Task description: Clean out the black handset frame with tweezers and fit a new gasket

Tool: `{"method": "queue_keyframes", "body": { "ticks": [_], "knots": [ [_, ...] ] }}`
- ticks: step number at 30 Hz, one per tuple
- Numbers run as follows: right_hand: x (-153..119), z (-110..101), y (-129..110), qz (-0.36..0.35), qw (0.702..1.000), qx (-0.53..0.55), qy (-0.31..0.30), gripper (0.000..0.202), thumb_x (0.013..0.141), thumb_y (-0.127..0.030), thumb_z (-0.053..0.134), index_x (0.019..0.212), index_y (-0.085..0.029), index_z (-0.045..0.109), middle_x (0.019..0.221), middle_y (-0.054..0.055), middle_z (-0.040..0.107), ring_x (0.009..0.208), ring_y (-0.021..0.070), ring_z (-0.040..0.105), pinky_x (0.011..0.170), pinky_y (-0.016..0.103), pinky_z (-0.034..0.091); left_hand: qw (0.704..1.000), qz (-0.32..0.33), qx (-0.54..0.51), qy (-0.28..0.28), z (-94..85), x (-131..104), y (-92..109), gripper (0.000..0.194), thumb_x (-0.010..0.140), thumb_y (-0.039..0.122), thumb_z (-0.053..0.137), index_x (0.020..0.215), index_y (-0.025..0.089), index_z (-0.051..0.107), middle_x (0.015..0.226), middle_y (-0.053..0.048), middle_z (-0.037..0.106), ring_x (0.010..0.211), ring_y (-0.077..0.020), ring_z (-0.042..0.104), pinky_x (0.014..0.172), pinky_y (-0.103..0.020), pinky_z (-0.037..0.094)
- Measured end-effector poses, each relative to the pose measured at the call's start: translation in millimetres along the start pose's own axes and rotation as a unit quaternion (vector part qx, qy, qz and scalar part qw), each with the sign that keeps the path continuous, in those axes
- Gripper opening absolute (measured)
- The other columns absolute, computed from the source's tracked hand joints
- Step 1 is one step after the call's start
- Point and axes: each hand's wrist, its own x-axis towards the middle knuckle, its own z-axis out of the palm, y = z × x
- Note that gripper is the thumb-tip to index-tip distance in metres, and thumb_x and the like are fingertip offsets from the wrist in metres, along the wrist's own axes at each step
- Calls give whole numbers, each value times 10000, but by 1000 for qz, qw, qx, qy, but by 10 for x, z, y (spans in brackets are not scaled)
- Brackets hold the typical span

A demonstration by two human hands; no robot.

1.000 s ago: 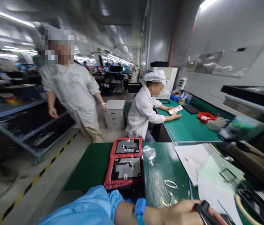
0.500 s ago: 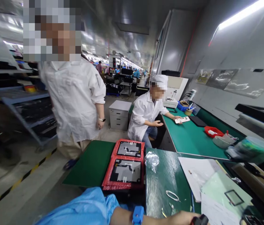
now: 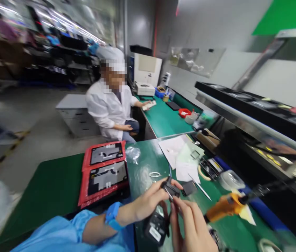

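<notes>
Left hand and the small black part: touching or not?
Touching. The head view shows the left hand gripping the small black part, its fingers curled around it with no gap visible.

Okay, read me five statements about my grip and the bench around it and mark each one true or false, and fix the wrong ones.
1. The left grip holds a black part. True.
2. The blue wristband is on the right wrist. False: it is on the left wrist.
3. Two flat panels lie on red wrapping. True.
4. The orange-handled tool is in the left grip. False: it is outside that grip, beyond the right grip.
5. The seated person wears a white cap. True.
</notes>
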Motion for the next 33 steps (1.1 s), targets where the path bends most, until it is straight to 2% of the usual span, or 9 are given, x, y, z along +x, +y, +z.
{"method": "queue_keyframes", "body": {
  "ticks": [3,8,11,14,18,23,29,33],
  "knots": [
    [79,-79,-121,8,1000,-1,-29,217,1221,-250,525,1265,-196,730,1002,43,799,709,117,770,628,213,547,1000,-13,-6,-6,-56,-41,-97,500,893,463,724,1303,180,749,1083,-75,733,781,-178,666,675,-263,522],
    [99,-147,-176,33,997,53,-35,188,1211,-229,540,1250,-184,718,1015,63,778,817,145,778,743,238,592,1000,-5,7,-12,-82,-140,-78,508,940,415,710,1388,177,734,1136,-84,748,892,-199,689,782,-275,563],
    [77,-150,-178,24,998,47,-40,196,1211,-213,540,1290,-173,714,1033,66,788,819,144,781,728,236,580,1000,5,-3,-22,-72,-160,-40,530,943,413,709,1414,167,722,1141,-95,771,936,-214,691,806,-277,553],
    [81,-151,-187,27,997,54,-56,213,1221,-224,522,1305,-179,713,1048,54,784,770,119,770,670,229,553,1000,6,-4,-27,-69,-164,-14,518,946,421,712,1394,163,727,1147,-93,771,928,-213,682,793,-277,531],
    [100,-151,-197,39,995,79,-52,172,1196,-211,575,1298,-169,707,1026,57,771,819,140,779,744,245,593,1000,11,2,-17,-67,-173,6,483,924,441,733,1322,171,767,1150,-74,747,1003,-220,677,857,-272,521],
    [59,-148,-177,26,996,64,-61,228,1211,-207,534,1344,-180,717,1062,58,791,820,119,791,736,202,592,999,-23,-27,-30,-51,-179,18,511,920,480,724,1323,167,736,1022,-48,707,772,-177,650,731,-276,525],
    [89,-139,-199,42,995,75,-46,193,1191,-228,584,1305,-164,725,1060,84,779,857,155,791,783,246,620,999,-10,-31,-26,-53,-168,44,431,908,403,738,1272,176,774,1034,-50,709,834,-175,661,761,-255,533],
    [89,-140,-205,22,997,50,-48,207,1208,-202,543,1321,-177,713,1037,75,787,801,129,772,731,231,592,999,-27,-12,-27,-53,-167,52,473,937,468,715,1307,176,757,1050,-60,719,763,-162,641,699,-255,524]
  ]
}}
